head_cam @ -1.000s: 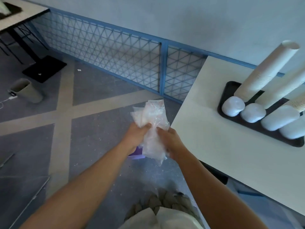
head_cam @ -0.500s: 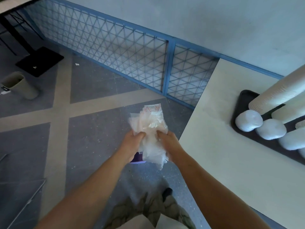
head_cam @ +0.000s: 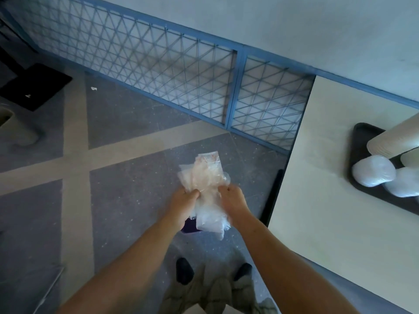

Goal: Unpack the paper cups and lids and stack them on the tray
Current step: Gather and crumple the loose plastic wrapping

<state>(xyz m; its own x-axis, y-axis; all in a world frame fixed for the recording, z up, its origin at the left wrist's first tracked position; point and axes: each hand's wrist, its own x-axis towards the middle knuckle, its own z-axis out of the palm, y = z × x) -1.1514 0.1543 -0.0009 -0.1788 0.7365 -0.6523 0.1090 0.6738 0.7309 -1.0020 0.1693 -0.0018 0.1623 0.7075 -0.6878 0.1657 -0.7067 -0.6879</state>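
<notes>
Table further right; wrappers point(head_cam: 206, 189) between hands point(head_cam: 209, 203)

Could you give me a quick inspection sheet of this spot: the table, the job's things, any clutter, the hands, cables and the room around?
Surface: pale table at right, mostly bare.
Job's things: black tray on the table holds cup stacks and white lid stacks; they run out of frame.
Clutter: crumpled plastic wrap held over the floor; a small purple thing below it, unclear what.
Grips: left hand and right hand both closed on the wrap.
Cables: nothing seen.
Surroundings: grey floor with pale stripes, blue mesh fence, bin at far left, black table base.
</notes>
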